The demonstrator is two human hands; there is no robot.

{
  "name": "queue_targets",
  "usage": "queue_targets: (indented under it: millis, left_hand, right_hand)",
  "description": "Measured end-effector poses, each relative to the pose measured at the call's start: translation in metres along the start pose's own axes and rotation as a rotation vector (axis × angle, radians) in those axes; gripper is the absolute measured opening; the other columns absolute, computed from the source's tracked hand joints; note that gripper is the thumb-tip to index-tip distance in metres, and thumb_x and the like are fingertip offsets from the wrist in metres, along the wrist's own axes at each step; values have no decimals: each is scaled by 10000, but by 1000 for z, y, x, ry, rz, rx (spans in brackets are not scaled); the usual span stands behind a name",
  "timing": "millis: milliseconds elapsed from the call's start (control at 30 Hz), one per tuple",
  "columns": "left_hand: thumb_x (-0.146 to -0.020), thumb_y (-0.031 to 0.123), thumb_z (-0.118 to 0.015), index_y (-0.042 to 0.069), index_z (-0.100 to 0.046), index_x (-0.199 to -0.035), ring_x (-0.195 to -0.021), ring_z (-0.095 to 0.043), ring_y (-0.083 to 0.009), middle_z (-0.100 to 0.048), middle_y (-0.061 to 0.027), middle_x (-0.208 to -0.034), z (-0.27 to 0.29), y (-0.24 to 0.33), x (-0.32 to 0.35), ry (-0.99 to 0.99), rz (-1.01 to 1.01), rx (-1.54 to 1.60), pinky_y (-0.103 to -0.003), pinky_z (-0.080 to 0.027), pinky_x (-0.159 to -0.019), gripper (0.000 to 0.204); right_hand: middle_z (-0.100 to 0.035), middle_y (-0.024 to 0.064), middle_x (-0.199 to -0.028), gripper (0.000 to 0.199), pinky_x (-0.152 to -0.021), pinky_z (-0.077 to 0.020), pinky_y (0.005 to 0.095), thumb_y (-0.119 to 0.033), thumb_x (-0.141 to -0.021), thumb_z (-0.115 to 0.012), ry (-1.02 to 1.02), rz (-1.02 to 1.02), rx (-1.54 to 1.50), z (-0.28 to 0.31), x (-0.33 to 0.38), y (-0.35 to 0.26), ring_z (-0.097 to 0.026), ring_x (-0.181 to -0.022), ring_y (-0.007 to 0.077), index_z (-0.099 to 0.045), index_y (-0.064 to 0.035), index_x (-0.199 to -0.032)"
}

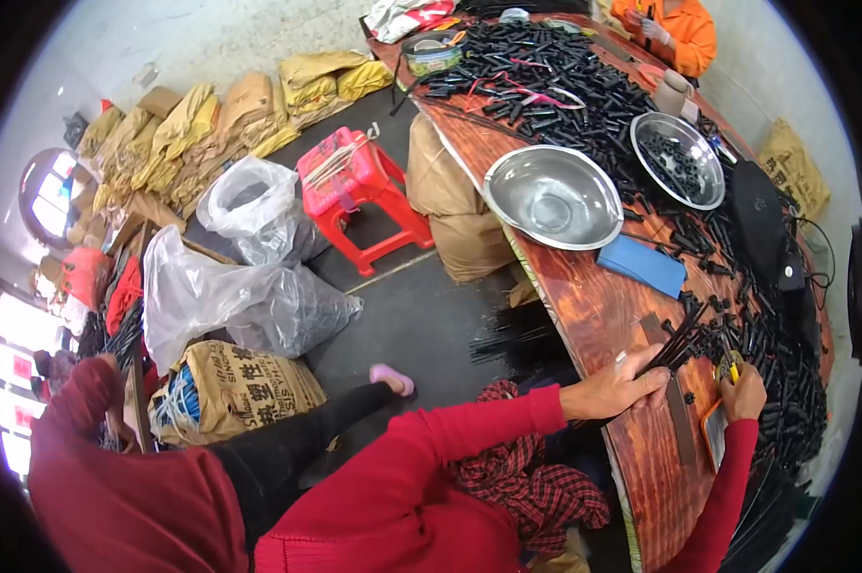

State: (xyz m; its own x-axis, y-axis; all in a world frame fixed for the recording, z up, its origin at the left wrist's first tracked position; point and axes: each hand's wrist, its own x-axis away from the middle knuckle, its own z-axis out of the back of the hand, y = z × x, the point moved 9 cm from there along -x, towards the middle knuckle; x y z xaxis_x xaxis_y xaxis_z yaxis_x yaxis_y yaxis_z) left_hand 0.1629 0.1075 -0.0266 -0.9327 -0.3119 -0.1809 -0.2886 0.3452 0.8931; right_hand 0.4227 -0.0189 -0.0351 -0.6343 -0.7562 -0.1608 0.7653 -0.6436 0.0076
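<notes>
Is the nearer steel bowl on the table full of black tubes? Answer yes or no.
No. The nearer steel bowl shows only its bare shiny inside, while the farther steel bowl holds a few black tubes.

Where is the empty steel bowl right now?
In the head view, the empty steel bowl sits near the table's left edge, up from the hands, just above a blue pad and left of a second bowl holding black pieces.

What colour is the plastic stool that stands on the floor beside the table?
The plastic stool is red, seen clearly in the head view.
</notes>
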Motion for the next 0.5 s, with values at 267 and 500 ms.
queue_targets:
  millis: [267,500]
  left_hand:
    - [-1024,284,-436,53,-503,-1262,-605,-452,-41,-505,22,-708,-4,5,-3,1,33,6,-198,-385,-551,339]
    - [-1019,292,-438,85,-523,-1291,-646,-467,-38,-525,32,-743,7,-4,6,57,109,-41,-204,-402,-592,352]
  right_hand:
    - [-663,180,-963,292,-731,-508,449,-210,-789,-709,120,47,-80,18,8,-1,-646,-864,380,-668,-56,-1034]
    - [-671,172,-916,263,-732,-516,464,-196,-726,-683,50,24,-96,10,4,-16,-653,-834,370,-681,-60,-951]
